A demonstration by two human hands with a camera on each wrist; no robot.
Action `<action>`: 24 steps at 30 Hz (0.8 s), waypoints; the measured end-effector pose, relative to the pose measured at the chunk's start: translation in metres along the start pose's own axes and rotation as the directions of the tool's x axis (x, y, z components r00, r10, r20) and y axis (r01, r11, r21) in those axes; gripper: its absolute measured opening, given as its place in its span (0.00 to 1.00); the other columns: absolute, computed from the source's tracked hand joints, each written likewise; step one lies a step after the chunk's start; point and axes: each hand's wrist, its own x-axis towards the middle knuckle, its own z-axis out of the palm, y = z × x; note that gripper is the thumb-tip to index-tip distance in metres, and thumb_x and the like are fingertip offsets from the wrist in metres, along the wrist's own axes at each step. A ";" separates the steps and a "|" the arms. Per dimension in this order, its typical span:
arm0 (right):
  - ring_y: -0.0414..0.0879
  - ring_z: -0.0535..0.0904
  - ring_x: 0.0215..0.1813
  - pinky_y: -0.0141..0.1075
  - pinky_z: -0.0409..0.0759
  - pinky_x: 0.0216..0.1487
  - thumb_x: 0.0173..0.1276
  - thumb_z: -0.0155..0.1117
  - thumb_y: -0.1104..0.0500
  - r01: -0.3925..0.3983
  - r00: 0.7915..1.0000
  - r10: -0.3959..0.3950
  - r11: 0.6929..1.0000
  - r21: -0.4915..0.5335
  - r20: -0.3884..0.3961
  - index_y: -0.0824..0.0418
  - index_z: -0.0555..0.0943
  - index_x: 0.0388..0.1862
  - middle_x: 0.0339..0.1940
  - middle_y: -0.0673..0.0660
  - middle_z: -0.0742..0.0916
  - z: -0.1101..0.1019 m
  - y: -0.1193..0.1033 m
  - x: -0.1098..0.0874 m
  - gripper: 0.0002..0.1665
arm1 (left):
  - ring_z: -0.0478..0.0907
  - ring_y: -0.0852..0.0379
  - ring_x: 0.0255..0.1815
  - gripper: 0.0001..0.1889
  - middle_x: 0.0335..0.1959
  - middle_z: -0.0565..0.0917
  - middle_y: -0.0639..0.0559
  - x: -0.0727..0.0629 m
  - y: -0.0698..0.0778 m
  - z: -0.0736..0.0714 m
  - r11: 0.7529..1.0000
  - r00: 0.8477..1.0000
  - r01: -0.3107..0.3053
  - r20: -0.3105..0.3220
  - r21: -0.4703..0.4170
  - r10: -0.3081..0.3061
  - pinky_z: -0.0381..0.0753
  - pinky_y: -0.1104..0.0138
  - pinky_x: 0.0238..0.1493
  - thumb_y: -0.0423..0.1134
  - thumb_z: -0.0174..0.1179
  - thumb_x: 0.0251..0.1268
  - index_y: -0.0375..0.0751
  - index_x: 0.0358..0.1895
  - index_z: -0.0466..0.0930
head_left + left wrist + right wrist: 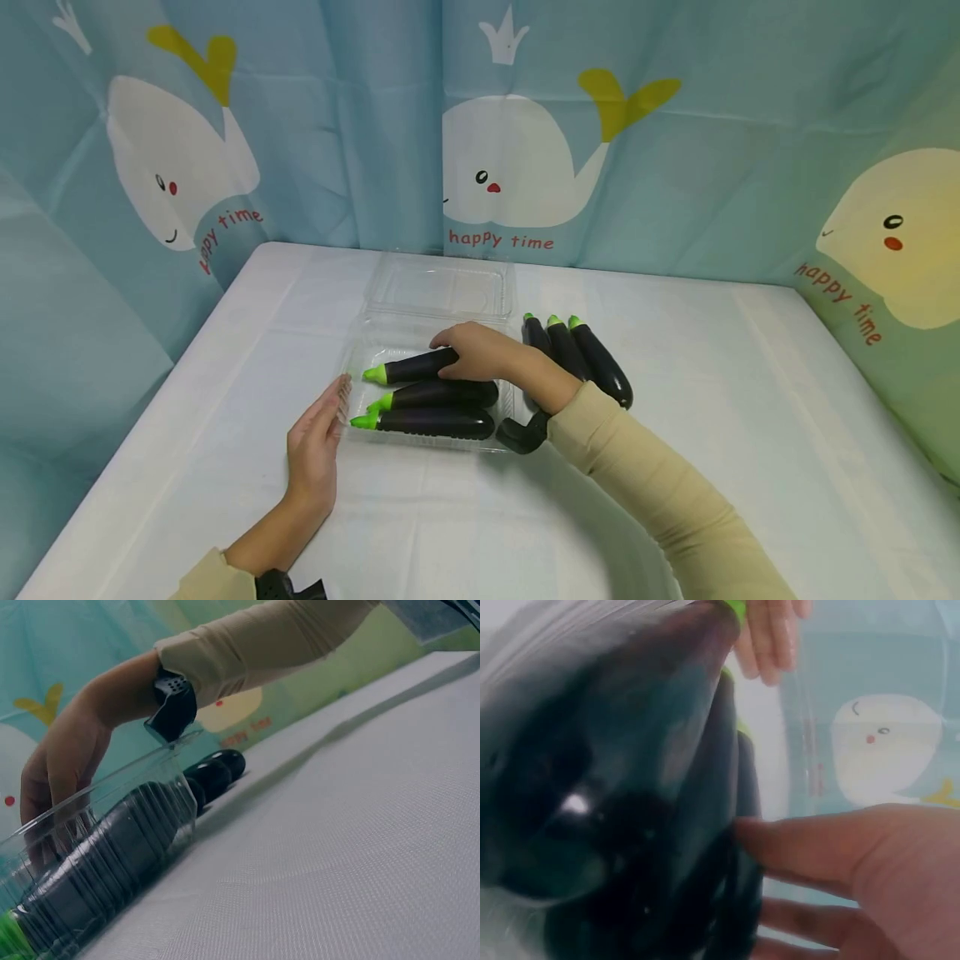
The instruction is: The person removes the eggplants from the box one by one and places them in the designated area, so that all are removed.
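Observation:
A clear plastic box (347, 354) lies on the table with three dark eggplants in it, their green stems pointing left. My right hand (480, 352) reaches in from the right and grips the farthest eggplant (420, 367) near its thick end, thumb on the near side. In front of that one lie a middle eggplant (442, 393) and a near eggplant (442, 422). Against the box's left wall, my left hand (313, 442) rests with its fingers straight. In the right wrist view the thumb (802, 844) presses the eggplant's side.
The box's clear lid (442, 287) is folded back toward the curtain (360, 167). Three more eggplants (573, 354) lie side by side to the right of the box, partly behind the right forearm. A white cloth (712, 375) covers the table.

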 end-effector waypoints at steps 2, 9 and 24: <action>0.48 0.73 0.57 0.39 0.69 0.59 0.63 0.62 0.60 -0.002 1.000 0.002 1.000 -0.018 0.015 0.66 0.75 0.57 0.53 0.57 0.80 0.000 -0.001 0.002 0.23 | 0.52 0.56 0.69 0.23 0.69 0.58 0.41 0.000 0.000 0.000 1.000 1.000 0.000 0.001 -0.001 0.000 0.55 0.69 0.66 0.37 0.38 0.74 0.24 0.66 0.55; 0.48 0.74 0.56 0.39 0.69 0.59 0.63 0.62 0.62 -0.016 1.000 0.018 0.998 -0.055 0.023 0.65 0.76 0.55 0.53 0.57 0.81 0.000 -0.004 0.004 0.21 | 0.53 0.56 0.69 0.23 0.69 0.58 0.41 0.000 0.000 0.000 1.000 1.000 0.000 0.000 -0.007 0.000 0.54 0.69 0.66 0.36 0.38 0.74 0.24 0.66 0.55; 0.47 0.77 0.47 0.38 0.76 0.48 0.64 0.62 0.58 0.028 0.972 0.007 0.989 0.146 -0.233 0.66 0.75 0.57 0.49 0.58 0.82 -0.025 0.004 -0.028 0.23 | 0.52 0.56 0.70 0.22 0.69 0.59 0.41 -0.002 -0.001 0.000 1.000 1.000 -0.023 0.006 0.010 0.023 0.55 0.69 0.66 0.35 0.37 0.74 0.24 0.65 0.56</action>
